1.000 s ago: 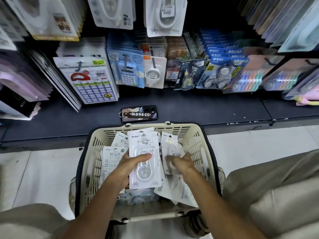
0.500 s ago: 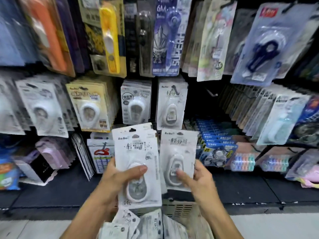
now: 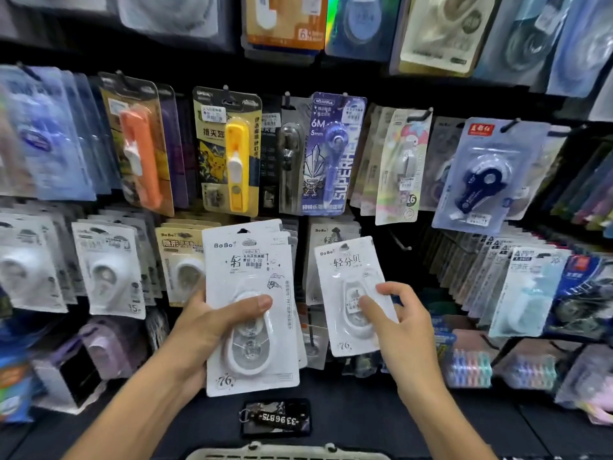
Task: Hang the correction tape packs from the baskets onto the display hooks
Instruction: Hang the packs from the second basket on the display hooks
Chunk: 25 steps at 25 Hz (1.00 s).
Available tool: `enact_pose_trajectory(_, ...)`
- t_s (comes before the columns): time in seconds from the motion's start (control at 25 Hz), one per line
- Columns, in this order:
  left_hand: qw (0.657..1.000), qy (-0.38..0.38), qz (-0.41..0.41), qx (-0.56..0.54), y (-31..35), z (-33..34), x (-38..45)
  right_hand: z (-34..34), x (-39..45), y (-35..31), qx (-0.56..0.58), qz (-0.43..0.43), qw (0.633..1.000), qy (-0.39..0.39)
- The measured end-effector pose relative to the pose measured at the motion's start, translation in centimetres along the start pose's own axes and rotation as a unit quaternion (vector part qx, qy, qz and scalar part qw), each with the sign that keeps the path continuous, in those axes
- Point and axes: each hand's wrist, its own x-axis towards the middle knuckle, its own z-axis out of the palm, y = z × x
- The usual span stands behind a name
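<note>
1. White stack of correction tape packs [image 3: 250,307] sits raised in front of the display, left hand [image 3: 199,330] gripping it, thumb across the blister.
2. Right hand [image 3: 403,322] pinches a single pack [image 3: 348,280] by its lower right side, just beside the stack.
3. Basket rim [image 3: 285,454] peeks in at the bottom edge.
4. Phone [image 3: 275,416] lies flat on the dark shelf [image 3: 398,423] below both packs.

I count a stack of several white packs [image 3: 248,307], number unclear, at eleven o'clock, one single pack [image 3: 351,293] at one o'clock, one phone [image 3: 276,418] and one basket [image 3: 288,454] at six.
</note>
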Motion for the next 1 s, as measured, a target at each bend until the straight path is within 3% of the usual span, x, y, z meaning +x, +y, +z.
enact_pose_trajectory(0.16, 1.0, 0.0, -0.016, 0.0, -0.9, 0.6, 0.0, 1.5, 0.5, -0.7, -0.036, 0.057, 0.997, -0.026)
enact_pose_trajectory(0.24, 1.0, 0.005, -0.018, -0.003, -1.0, 0.7, 0.2, 2.2, -0.6, -1.1, -0.034, 0.023, 0.998, -0.054)
enact_pose_trajectory(0.32, 1.0, 0.003, -0.017, 0.004, -1.1, 1.1, 0.3, 3.4, -2.9, -1.8, 0.02, -0.018, 0.989, -0.145)
enact_pose_trajectory(0.4, 1.0, 0.004, -0.019, 0.004, -1.4, 1.4, 0.5, 4.8, -4.5, -2.0, 0.005, -0.037, 0.978, -0.205)
enact_pose_trajectory(0.48, 0.999, -0.001, -0.033, -0.004, -1.6, 1.5, 0.5, 5.8, -4.7, -2.2, 0.021, -0.031, 0.983, -0.178)
enact_pose_trajectory(0.72, 0.996, 0.016, -0.045, -0.07, -1.7, 1.3, 0.6, 4.1, -3.0, -2.3, 0.269, 0.047, 0.955, -0.113)
enact_pose_trajectory(0.88, 0.995, 0.07, -0.029, -0.058, -2.1, 1.2, 1.0, 1.8, -1.4, -0.9, 0.185, 0.064, 0.98, -0.026)
enact_pose_trajectory(1.0, 0.993, 0.088, -0.008, -0.076, -1.7, 0.7, 1.2, 0.8, -0.9, -0.1, 0.099, 0.047, 0.994, -0.017)
